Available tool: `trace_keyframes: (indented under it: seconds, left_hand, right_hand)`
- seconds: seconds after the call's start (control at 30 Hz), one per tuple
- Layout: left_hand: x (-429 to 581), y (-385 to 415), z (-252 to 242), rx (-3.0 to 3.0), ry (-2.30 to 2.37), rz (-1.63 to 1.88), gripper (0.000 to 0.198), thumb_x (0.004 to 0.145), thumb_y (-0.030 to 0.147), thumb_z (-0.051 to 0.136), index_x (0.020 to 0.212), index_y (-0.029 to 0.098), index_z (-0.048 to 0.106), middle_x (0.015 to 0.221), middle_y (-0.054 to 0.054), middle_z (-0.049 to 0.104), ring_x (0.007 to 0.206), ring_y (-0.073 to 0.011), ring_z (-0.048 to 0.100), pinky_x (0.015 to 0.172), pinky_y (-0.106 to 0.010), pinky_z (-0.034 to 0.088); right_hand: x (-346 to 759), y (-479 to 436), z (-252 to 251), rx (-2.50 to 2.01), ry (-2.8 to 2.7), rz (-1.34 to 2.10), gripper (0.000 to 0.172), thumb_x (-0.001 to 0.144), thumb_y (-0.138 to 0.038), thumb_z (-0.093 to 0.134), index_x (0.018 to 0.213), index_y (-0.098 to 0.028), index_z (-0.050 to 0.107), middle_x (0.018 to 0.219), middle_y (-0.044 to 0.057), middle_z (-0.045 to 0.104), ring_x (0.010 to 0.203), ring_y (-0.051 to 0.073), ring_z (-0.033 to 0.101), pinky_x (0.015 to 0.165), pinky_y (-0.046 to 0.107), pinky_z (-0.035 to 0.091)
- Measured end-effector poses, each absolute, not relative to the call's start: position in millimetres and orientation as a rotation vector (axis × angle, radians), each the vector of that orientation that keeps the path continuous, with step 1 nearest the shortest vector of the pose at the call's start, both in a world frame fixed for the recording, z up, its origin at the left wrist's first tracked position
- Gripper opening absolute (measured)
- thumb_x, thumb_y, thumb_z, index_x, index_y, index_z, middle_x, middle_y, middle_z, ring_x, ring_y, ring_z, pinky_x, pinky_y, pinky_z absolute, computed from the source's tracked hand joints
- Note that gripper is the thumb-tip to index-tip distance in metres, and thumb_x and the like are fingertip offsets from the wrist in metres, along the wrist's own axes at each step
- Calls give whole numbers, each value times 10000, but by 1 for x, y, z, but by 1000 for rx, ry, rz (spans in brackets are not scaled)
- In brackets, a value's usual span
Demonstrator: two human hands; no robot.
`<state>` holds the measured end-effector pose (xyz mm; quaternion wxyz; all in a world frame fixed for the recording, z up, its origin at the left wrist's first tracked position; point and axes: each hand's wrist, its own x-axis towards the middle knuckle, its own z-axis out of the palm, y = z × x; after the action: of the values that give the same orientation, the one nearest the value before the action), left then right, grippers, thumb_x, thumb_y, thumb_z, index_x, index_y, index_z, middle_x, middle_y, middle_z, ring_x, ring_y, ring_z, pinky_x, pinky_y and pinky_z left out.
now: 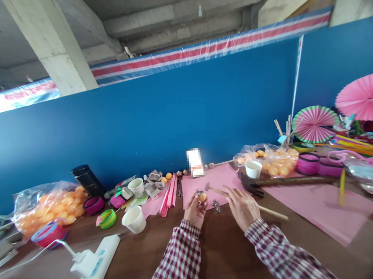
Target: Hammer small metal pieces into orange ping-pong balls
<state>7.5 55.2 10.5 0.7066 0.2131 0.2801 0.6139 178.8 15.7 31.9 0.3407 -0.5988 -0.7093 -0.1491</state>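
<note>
My left hand (195, 213) has its fingers curled round a small shiny ball (202, 196), gold at the front and silvery at its edge. To its right, my right hand (244, 208) grips a small hammer by its light wooden handle (273, 213), fingers reaching forward along it. The dark hammer head (207, 186) is just above and right of the ball, over a pink sheet (215, 177). Between my hands lies a cluster of small silvery metal pieces (216, 205). The palm side of my right hand is hidden.
A larger hammer (288, 181) lies beyond my right hand, near a white cup (253, 169). Bags of orange balls (58, 204) stand on both sides. At left are another white cup (133, 220), folded pink strips (170, 194) and a power strip (97, 265). A blue partition (185, 114) rises behind.
</note>
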Motion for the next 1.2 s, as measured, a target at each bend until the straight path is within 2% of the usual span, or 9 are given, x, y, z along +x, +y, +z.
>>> trace_keyframes:
  seconds: [0.17, 0.33, 0.73, 1.2]
  left_hand:
    - [7, 57, 8, 469, 630, 1376, 321, 681, 181, 630, 997, 159, 577, 845, -74, 641, 735, -147, 623, 622, -218, 496]
    - [8, 56, 11, 457, 643, 1382, 328, 686, 165, 622, 1010, 155, 570, 842, -76, 645, 735, -148, 626, 618, -210, 495]
    - [11, 55, 13, 468, 662, 1379, 220, 687, 157, 620, 901, 111, 595, 868, -118, 649, 788, -182, 628, 682, -243, 491]
    - [12, 53, 14, 484, 657, 1350, 199, 672, 167, 634, 857, 102, 597, 848, -115, 655, 757, -176, 632, 642, -225, 500]
  right_hand:
    - [178, 16, 32, -1554, -1844, -347, 284, 817, -206, 410, 1086, -233, 499, 891, 31, 595, 809, 143, 506, 737, 267, 317]
    - [177, 14, 35, -1538, -1834, -385, 204, 828, -225, 403, 960, -221, 558, 855, 29, 602, 781, 135, 505, 723, 262, 300]
    - [179, 12, 40, -1520, -1823, -487, 227, 832, -239, 406, 995, -213, 561, 844, 41, 614, 797, 138, 510, 739, 266, 289]
    - [177, 11, 42, -1558, -1822, -459, 223, 828, -254, 409, 998, -226, 550, 843, 33, 605, 820, 156, 475, 741, 280, 286]
